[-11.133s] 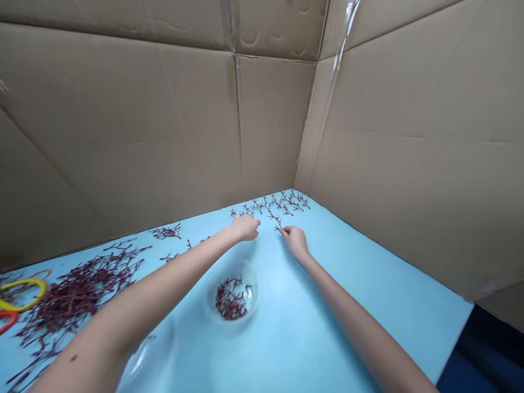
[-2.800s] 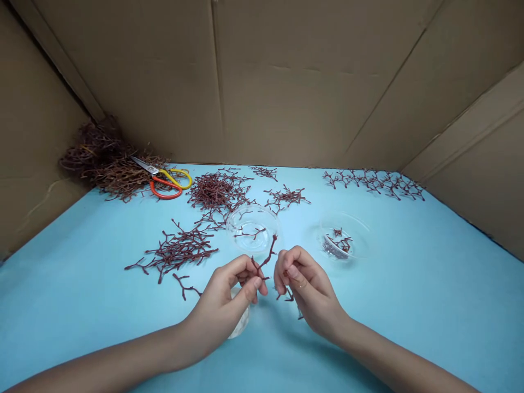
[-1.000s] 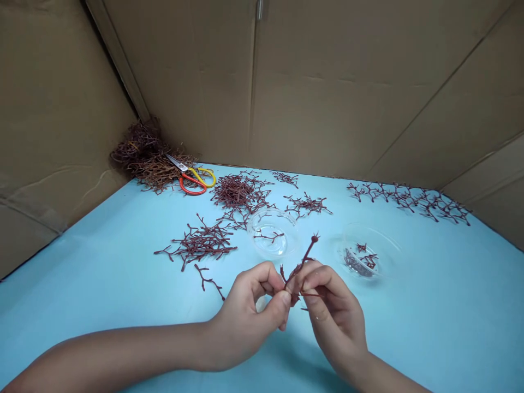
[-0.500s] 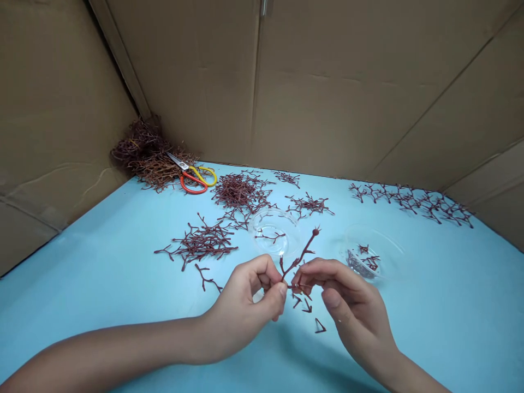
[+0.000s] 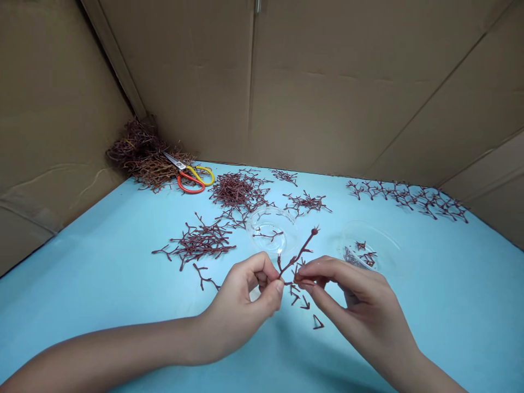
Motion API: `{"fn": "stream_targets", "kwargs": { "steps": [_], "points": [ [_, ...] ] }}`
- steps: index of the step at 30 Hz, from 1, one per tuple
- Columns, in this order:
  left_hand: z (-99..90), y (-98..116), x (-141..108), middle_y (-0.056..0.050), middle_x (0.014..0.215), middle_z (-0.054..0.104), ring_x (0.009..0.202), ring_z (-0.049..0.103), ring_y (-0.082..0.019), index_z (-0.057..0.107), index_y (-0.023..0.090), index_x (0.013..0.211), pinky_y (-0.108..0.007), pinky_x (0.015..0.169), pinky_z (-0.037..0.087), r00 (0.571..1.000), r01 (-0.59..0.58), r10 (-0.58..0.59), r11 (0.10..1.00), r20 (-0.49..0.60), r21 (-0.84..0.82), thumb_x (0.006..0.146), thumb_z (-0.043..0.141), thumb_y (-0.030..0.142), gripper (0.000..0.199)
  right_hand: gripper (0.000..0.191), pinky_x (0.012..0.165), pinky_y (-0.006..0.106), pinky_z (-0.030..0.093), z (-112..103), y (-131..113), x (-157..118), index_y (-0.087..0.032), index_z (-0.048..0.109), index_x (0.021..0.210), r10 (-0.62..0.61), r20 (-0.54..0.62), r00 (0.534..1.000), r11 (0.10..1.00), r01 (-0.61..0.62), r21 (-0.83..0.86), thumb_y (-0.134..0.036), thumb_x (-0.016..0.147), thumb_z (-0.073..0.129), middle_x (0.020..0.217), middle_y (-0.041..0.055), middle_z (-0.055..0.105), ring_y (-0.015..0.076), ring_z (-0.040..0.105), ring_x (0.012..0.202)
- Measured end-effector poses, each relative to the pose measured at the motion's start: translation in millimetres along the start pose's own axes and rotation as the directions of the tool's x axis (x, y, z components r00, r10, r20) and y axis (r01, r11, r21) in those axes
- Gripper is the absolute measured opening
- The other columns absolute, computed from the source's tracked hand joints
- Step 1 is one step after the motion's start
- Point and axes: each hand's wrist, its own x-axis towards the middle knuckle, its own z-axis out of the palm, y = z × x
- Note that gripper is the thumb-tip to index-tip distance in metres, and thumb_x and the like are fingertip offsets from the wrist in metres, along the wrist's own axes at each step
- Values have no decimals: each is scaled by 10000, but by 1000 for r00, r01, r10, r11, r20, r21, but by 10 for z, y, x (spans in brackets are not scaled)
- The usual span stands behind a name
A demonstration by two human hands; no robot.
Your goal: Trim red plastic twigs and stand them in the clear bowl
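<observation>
My left hand (image 5: 241, 308) pinches a brown, plastic-looking branched twig (image 5: 301, 254) between thumb and forefinger. The twig slants up to the right and ends in a round bud-like knob. My right hand (image 5: 352, 297) has its thumb and fingertips pressed together beside it, around a small brown twig piece (image 5: 305, 281); the fingers partly hide whether this piece joins the twig's side branch. Below the fingertips, several small V-shaped brown pieces (image 5: 305, 303) lie on the blue table (image 5: 172, 297). Just beyond the left hand stands a clear plastic bowl (image 5: 249, 224) with a twig in it.
Another clear bowl (image 5: 395, 240) with small brown pieces stands to the right. Piles of twigs (image 5: 207, 240) lie left and behind, with a spread row (image 5: 413, 199) at back right. Scissors (image 5: 190, 177) rest against a tangled heap (image 5: 143, 155). Cardboard walls (image 5: 311, 87) enclose the back.
My right thumb has come up against the fingers, so the right hand has gone from parted to pinching. My left hand holds the twig much as before. The view shifted slightly.
</observation>
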Motion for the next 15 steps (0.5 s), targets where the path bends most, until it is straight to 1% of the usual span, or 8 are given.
{"fn": "stream_targets", "kwargs": {
  "steps": [5, 10, 13, 15],
  "points": [
    [4, 8, -10, 52, 522, 403, 472, 360, -62, 366, 173, 612, -195, 479, 279, 1000, -16, 16, 999, 1, 40, 726, 478, 262, 183, 162, 495, 208, 481, 0, -5, -12, -237, 543, 749, -36, 7, 999, 999, 36, 9, -77, 724, 531, 652, -13, 624, 114, 584, 570],
    [16, 41, -5, 54, 511, 403, 471, 357, -63, 366, 173, 608, -193, 481, 279, 1000, -6, 6, 998, 12, 56, 725, 468, 257, 177, 192, 503, 160, 482, 18, -27, -13, -213, 537, 804, -72, -22, 997, 996, 71, -62, -43, 715, 528, 665, -22, 633, 77, 572, 521],
    [19, 58, -3, 55, 510, 402, 469, 355, -63, 366, 175, 608, -193, 480, 280, 1000, -8, 8, 998, 3, 57, 721, 462, 253, 168, 171, 518, 148, 489, 2, -38, -10, -200, 530, 861, -119, -11, 993, 991, 119, -54, -90, 729, 539, 707, -4, 648, 79, 584, 551],
    [16, 63, -3, 56, 511, 401, 468, 355, -64, 366, 176, 609, -194, 479, 281, 1000, -15, 15, 998, -3, 59, 721, 456, 249, 161, 147, 523, 144, 491, -16, -42, -7, -199, 534, 868, -114, 3, 993, 993, 114, -13, -127, 740, 541, 707, -3, 650, 79, 589, 568]
  ]
}}
